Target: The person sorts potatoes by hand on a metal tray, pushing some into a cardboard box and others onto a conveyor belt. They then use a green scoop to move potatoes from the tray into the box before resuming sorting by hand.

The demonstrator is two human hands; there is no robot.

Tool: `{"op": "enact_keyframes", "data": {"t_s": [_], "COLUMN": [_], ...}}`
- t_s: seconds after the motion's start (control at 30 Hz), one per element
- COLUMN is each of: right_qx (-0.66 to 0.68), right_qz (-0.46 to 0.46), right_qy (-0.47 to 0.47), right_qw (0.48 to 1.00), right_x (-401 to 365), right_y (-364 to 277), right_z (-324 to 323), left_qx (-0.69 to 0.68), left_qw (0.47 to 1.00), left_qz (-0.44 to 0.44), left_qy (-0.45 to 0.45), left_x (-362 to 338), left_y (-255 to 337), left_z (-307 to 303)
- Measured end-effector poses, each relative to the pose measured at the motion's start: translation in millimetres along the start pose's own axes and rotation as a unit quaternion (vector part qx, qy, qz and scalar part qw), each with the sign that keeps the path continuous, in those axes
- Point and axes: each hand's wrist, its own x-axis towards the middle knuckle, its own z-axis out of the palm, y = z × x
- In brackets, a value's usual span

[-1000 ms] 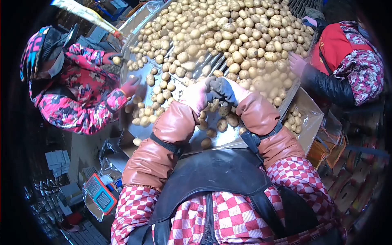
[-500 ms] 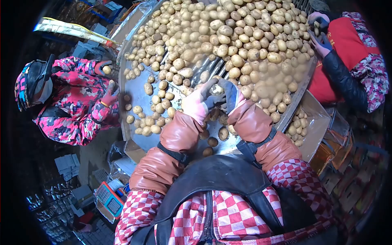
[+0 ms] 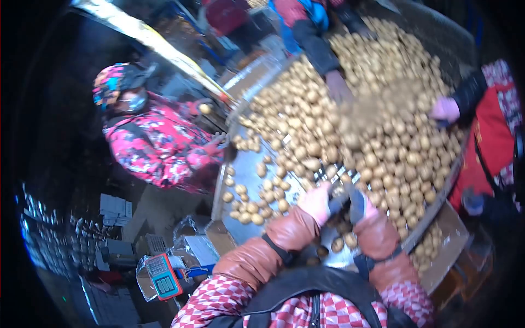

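My left hand (image 3: pixel 320 203) and my right hand (image 3: pixel 361 205), both in grey-and-pink gloves, are close together at the near edge of the potato heap. Their fingers close around a potato (image 3: pixel 340 190) between them; motion blur softens its outline. Below and beside my hands lie a few loose potatoes (image 3: pixel 337 244) on the metal table (image 3: pixel 249 177). Just beyond my fingertips, dark and bright slats (image 3: pixel 334 174) show through the heap of potatoes (image 3: pixel 311 112).
On the left a masked co-worker (image 3: pixel 158 139) holds a potato (image 3: pixel 205 109). Another person's arm (image 3: pixel 320 52) reaches into the heap from the far side. At right, a co-worker's pink glove (image 3: pixel 445 111) touches the heap. A red scale (image 3: pixel 163 276) and a potato box (image 3: pixel 429 249) stand nearby.
The view has swung, so the table and my hands appear farther right and lower. A far-side person's reaching arm has come into view. The right co-worker's hands have moved apart.
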Motion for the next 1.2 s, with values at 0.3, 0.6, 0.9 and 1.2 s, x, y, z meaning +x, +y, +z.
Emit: {"op": "enact_keyframes", "data": {"t_s": [0.3, 0.6, 0.9, 1.2], "right_qx": [-0.065, -0.271, -0.361, -0.302], "right_qz": [-0.056, -0.188, -0.199, -0.265], "right_qy": [0.041, -0.014, -0.013, -0.030], "right_qw": [0.995, 0.944, 0.911, 0.915], "right_x": [-31, -31, -61, -32], "right_y": [11, 53, -17, 20], "right_z": [33, -14, 71, 37], "left_qx": [-0.161, -0.521, -0.336, -0.642], "left_qw": [0.987, 0.838, 0.937, 0.733], "left_qz": [0.001, -0.112, -0.033, -0.198], "left_qy": [0.019, -0.118, -0.086, -0.108], "left_x": [-14, -35, -17, 1], "left_y": [-28, -36, -47, -66], "left_z": [13, 38, 33, 45]}}
